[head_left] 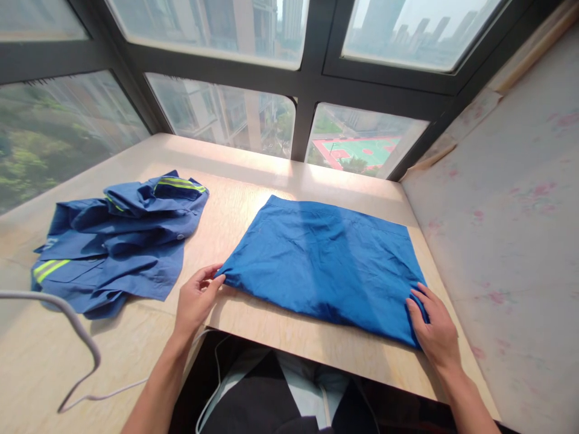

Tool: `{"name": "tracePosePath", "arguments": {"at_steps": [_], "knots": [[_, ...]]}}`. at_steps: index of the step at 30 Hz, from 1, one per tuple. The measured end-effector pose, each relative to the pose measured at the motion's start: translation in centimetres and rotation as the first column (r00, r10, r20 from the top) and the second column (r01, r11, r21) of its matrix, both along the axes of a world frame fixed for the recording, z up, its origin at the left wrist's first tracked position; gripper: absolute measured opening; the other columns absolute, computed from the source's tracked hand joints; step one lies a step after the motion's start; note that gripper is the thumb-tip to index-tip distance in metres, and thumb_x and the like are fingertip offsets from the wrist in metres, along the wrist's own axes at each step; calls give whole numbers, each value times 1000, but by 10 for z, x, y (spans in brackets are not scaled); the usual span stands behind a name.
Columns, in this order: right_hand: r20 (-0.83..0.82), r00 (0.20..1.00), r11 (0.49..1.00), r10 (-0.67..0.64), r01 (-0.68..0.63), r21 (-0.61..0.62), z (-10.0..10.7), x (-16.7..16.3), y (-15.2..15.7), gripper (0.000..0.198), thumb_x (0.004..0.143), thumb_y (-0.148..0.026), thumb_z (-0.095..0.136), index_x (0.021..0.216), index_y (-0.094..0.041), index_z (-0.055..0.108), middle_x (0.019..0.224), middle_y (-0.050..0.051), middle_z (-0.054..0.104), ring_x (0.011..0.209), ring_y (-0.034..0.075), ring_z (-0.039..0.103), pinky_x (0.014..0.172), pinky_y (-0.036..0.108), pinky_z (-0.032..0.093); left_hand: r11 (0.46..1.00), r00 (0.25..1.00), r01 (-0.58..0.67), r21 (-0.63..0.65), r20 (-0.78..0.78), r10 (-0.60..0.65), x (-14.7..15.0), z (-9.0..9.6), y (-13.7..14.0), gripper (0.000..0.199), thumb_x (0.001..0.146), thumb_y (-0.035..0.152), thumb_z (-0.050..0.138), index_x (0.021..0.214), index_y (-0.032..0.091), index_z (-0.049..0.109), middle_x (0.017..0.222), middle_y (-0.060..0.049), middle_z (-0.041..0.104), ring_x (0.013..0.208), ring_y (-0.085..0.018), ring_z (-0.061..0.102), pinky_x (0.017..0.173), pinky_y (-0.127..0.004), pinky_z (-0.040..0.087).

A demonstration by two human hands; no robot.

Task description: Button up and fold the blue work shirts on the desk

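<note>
A bright blue folded garment [316, 259] lies flat in front of me, with some wrinkles across its middle; its exact kind does not show. My left hand [199, 295] pinches its near left corner between thumb and fingers. At the near right corner, my right hand [432, 322] grips the edge, thumb on top and fingers curled around the side. To the left, apart from both hands, a darker blue work jacket [131, 241] with yellow-green reflective stripes lies loosely crumpled.
The pale wooden table [226, 181] reaches to the framed windows [221, 114] at the back. A papered wall [506, 253] with pink flowers bounds the right side. A grey cable [81, 331] curves over the table's left front part.
</note>
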State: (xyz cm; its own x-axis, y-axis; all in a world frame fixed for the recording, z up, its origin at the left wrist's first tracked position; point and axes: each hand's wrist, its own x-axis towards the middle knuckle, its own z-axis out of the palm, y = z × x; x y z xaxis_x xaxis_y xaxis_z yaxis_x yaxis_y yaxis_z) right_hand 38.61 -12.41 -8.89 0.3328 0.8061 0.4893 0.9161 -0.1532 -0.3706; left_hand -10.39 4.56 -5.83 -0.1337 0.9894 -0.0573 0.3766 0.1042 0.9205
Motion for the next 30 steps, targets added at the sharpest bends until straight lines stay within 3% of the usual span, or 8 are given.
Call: {"name": "tracePosePath", "arguments": {"at_steps": [5,11,15,18,21,23,26,30], "knots": [[24,999,999,-35,36,-25,-13,16,-13,48,96,-56,46,113,-17,69,131,16,63,122,32,59,109,51,44,996,995,-91,3,41,91,9,-4,4,49,74,51,66,107,15,70,94,-7,73,80,-20,65,76,-32,52],[9,999,977,-51,52,-209,-24,32,-21,60,98,-60,35,132,-17,60,146,16,52,134,33,50,114,53,40,992,939,-126,-4,-324,118,11,-6,6,45,77,37,53,115,17,63,69,1,57,68,-20,59,70,-33,49],[55,997,970,-49,60,-234,-24,31,-21,60,99,-57,32,136,-16,57,148,16,50,136,32,48,115,52,38,979,783,-75,189,-597,175,21,6,6,47,77,27,49,122,14,60,95,-11,64,99,-30,62,92,-45,49],[127,991,956,-39,74,-283,-18,28,-18,60,100,-54,30,137,-13,56,147,19,50,135,33,48,114,51,40,915,777,59,398,-594,209,40,16,13,50,80,27,51,127,11,56,120,-19,61,121,-34,54,107,-49,42],[230,969,901,-88,176,-395,-5,22,-8,62,101,-49,27,134,-7,57,141,25,53,130,37,52,108,54,44,852,820,258,455,-570,57,75,21,24,48,87,35,52,131,13,53,131,-18,58,129,-32,51,111,-49,40],[283,948,860,-148,265,-437,7,13,6,62,100,-49,30,131,-4,59,138,29,54,128,41,54,104,57,45,811,799,399,427,-596,-79,107,19,33,49,91,42,51,132,14,52,138,-18,55,136,-32,46,112,-50,40],[247,956,889,-159,248,-385,24,-14,41,60,99,-51,38,133,-5,58,144,28,49,135,41,47,106,57,43,750,682,595,290,-676,-279,159,10,46,60,94,50,49,137,8,49,150,-23,45,146,-35,31,115,-51,36],[95,994,960,57,-28,-278,37,-66,111,61,100,-50,41,142,-7,50,152,24,41,143,35,38,113,52,36,608,457,785,119,-774,-439,216,-2,65,67,96,53,45,144,6,46,157,-22,35,149,-36,24,119,-53,28]]}}
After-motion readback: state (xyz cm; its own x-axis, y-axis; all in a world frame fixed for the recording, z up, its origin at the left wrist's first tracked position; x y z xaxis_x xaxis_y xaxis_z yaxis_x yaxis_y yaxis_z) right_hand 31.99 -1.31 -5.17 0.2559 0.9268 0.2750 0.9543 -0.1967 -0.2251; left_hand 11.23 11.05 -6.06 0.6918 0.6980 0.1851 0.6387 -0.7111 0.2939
